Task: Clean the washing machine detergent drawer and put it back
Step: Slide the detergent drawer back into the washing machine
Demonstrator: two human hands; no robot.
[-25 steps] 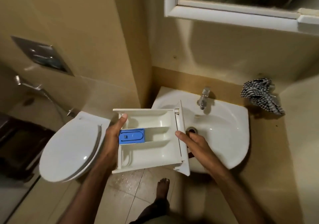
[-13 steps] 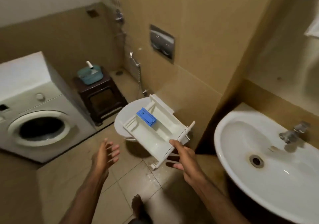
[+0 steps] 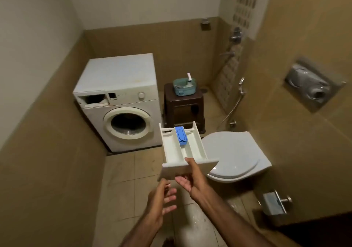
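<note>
White plastic, the detergent drawer (image 3: 182,151) looked light, stiff and maybe wet and slippery, so the right hand (image 3: 192,178) pinched its front panel while the left hand (image 3: 162,199) hung wide open underneath.

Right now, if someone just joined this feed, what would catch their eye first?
The white detergent drawer with its blue insert, held at centre frame by the right hand, the left hand open just below it. Behind, the washing machine shows its empty drawer slot at top left; the closed toilet sits right.
</note>
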